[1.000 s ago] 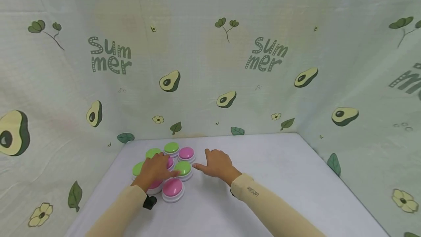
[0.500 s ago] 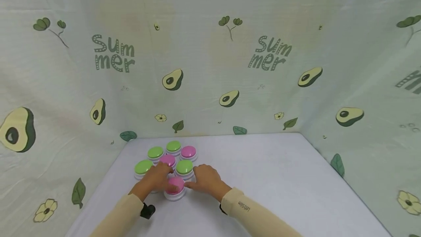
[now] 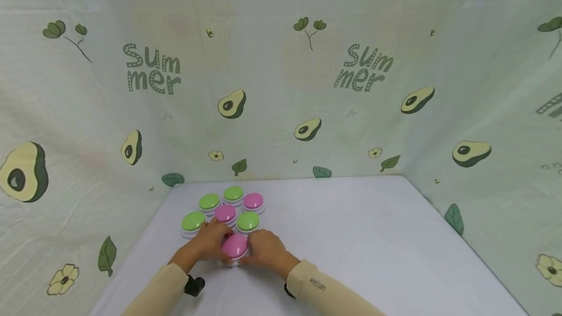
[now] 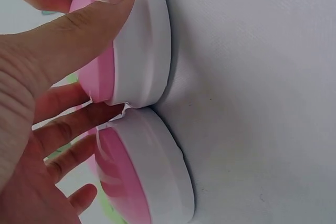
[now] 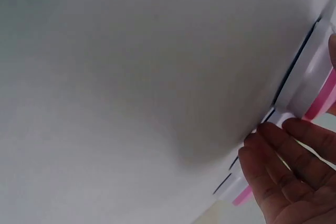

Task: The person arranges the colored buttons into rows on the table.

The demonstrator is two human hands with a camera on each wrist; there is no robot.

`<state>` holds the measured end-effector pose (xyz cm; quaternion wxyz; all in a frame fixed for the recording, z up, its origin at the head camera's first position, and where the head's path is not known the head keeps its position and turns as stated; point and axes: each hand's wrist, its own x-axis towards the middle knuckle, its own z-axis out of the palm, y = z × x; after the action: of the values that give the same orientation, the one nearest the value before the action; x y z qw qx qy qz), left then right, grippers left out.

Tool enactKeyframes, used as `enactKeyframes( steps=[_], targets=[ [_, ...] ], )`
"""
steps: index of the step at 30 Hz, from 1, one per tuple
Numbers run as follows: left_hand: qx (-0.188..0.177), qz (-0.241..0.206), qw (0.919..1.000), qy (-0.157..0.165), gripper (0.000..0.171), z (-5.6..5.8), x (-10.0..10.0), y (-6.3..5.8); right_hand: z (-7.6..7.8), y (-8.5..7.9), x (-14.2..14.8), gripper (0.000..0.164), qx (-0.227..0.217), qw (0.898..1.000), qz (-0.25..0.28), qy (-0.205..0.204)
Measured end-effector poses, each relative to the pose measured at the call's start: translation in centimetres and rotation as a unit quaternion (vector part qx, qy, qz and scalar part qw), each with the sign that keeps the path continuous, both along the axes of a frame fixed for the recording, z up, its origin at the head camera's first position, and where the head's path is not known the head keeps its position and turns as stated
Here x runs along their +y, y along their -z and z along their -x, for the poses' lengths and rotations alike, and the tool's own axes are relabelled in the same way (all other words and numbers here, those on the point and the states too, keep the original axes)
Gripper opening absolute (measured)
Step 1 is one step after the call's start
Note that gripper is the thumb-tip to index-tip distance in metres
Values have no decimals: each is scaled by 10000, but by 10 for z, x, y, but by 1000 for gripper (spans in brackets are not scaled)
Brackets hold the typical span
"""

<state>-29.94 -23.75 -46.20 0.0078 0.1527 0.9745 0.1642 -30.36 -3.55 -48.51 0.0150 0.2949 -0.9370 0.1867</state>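
Note:
Both hands are at the nearest pink push button (image 3: 235,245), a domed pink top on a round white base. My left hand (image 3: 210,244) grips it from the left; in the left wrist view its thumb (image 4: 89,38) lies across the white side and its fingers reach behind. On the button's right side, my right hand (image 3: 266,250) holds it between thumb and forefinger, its other fingers (image 5: 273,156) bent loosely beside the base in the right wrist view. A second pink button (image 4: 157,166) stands against the first, hidden behind my left hand in the head view.
Behind the hands, several more buttons stand close together on the white table (image 3: 351,238): green ones (image 3: 193,221) and pink ones (image 3: 253,201). A printed cloth (image 3: 272,72) hangs around the table's back and sides.
My right hand has come left and nearer, from beside the green button to the front pink one. My left hand has shifted right and nearer, and both now hold that pink button.

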Motion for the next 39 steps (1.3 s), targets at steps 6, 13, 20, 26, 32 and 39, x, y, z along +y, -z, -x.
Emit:
enactKeyframes(
  steps=[6,13,20,26,32,39],
  targets=[
    [18,-24,10000,-52,59,0,-3,3,-4,2,-4,42,172,9997,75,149],
    [40,-100,9999,-55,55,0,-7,7,-5,2,-8,45,148,9991,280,284],
    [8,-240,9997,-110,53,1,-9,10,-7,1,-11,47,5,9970,691,361],
    [61,-302,9994,-169,54,2,-8,12,-7,3,-12,40,-152,9921,1158,458],
    [86,-301,9992,-262,55,2,-7,14,-6,7,-11,40,-123,9903,1284,522],
    [280,-458,9983,-213,57,0,-11,18,-7,5,-11,44,-126,9911,1226,506]
  ],
)
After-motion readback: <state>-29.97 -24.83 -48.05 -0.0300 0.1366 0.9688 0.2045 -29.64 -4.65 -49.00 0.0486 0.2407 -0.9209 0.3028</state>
